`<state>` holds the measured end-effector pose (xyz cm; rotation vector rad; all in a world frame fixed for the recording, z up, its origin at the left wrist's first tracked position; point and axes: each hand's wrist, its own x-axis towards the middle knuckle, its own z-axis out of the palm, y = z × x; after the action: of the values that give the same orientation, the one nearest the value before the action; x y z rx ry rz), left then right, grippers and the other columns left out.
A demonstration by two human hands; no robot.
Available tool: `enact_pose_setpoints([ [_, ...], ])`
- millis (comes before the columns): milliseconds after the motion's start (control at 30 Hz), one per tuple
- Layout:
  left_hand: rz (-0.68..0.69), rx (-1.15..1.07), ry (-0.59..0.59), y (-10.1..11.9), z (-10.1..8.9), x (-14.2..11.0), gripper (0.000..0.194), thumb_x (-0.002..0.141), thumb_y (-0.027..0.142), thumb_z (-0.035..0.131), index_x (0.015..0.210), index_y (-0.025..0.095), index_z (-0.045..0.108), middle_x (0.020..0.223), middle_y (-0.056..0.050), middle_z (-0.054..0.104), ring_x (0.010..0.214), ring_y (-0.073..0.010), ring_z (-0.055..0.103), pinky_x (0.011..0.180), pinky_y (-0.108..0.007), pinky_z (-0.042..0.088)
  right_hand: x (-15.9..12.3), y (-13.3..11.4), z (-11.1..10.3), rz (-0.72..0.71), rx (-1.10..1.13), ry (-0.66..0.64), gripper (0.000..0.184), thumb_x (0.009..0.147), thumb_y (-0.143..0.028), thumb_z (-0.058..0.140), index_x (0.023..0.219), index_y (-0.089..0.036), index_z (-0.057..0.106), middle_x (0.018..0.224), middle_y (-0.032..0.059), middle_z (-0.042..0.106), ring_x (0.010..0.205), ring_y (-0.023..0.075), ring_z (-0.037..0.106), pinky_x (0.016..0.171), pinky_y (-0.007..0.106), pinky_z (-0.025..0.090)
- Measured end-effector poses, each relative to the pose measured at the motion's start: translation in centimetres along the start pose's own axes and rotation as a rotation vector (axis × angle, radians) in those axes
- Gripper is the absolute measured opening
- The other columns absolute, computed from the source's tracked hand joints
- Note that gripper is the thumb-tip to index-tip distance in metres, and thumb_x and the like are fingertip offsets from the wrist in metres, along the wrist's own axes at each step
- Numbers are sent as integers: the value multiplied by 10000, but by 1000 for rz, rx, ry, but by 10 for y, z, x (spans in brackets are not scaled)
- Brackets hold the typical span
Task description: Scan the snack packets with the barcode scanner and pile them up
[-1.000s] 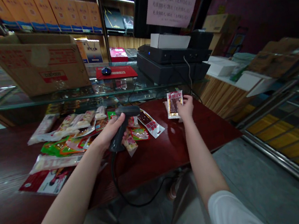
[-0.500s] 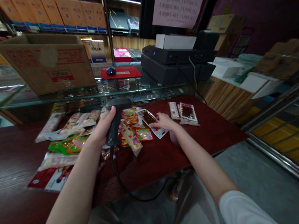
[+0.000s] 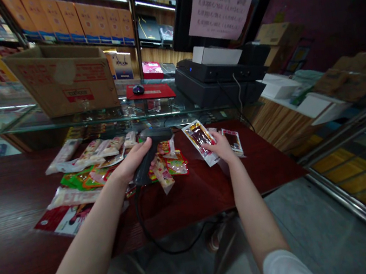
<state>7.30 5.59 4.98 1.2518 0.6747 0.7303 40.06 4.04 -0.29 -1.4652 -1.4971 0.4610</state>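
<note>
- Snack packets [image 3: 84, 171] lie heaped on the dark red surface [image 3: 11, 209], left.
- Your left hand [image 3: 134, 162] is clamped on the barcode scanner [image 3: 150, 152].
- Your right hand [image 3: 220, 147] pinches a clear sachet [image 3: 199, 136], tilted up beside the scanner's head.

The shop is dimly lit. Bright strips of light are seen on the shelves [image 3: 90, 11] behind the glass counter [image 3: 95, 119], and white glare lines are thrown on the glass to its left. The red table [image 3: 212, 183] below the counter is shiny, with soft reflections. The right side, far from the counter, is left very dark. Lines are bent at the edges, and the corners are blurred.
</note>
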Motion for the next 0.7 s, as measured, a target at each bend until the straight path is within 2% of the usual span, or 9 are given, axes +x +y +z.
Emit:
enact_pose_setpoints([
  [200, 21, 56, -2, -10, 6, 6, 625, 749, 742, 564, 833, 125, 611, 460, 12, 503, 377, -98, 452, 381, -214, 327, -5, -18, 8, -30, 9, -130, 445, 659, -327, 753, 1050, -173, 609, 955, 39, 685, 828, 211, 637, 775, 345, 499],
  [433, -8, 75, 35, -8, 13, 4, 603, 713, 733, 619, 781, 135, 573, 471, 9, 522, 386, -94, 456, 390, -212, 356, -8, -18, 17, -103, 38, -154, 412, 685, -344, 736, 1039, -176, 609, 931, 30, 680, 806, 202, 625, 767, 333, 490],
  [500, -16, 56, 38, -8, 12, 4, 608, 715, 735, 614, 801, 135, 580, 473, 12, 521, 383, -95, 454, 387, -213, 350, -5, -14, 13, -103, -16, -95, 427, 687, -354, 729, 1058, -179, 611, 955, 41, 682, 838, 216, 627, 798, 347, 488],
  [567, -27, 41, 43, -6, 8, 4, 607, 739, 734, 587, 827, 133, 599, 470, 10, 518, 383, -97, 458, 386, -210, 337, -2, -9, 3, -52, -146, 50, 444, 697, -333, 711, 1099, -171, 612, 998, 68, 683, 892, 237, 627, 838, 363, 479],
  [633, -9, 13, 51, -3, 4, 4, 600, 770, 725, 557, 863, 134, 616, 466, 8, 511, 384, -101, 464, 383, -209, 326, 2, -5, -12, 74, -341, 229, 454, 727, -294, 672, 1154, -155, 604, 1045, 109, 678, 952, 263, 620, 873, 385, 462],
  [700, 40, -24, 78, 2, -2, 2, 582, 789, 706, 553, 901, 139, 621, 466, 12, 504, 386, -102, 462, 382, -210, 327, 4, 0, -31, 250, -577, 335, 449, 767, -272, 630, 1194, -134, 596, 1094, 165, 662, 1018, 304, 602, 898, 433, 440],
])
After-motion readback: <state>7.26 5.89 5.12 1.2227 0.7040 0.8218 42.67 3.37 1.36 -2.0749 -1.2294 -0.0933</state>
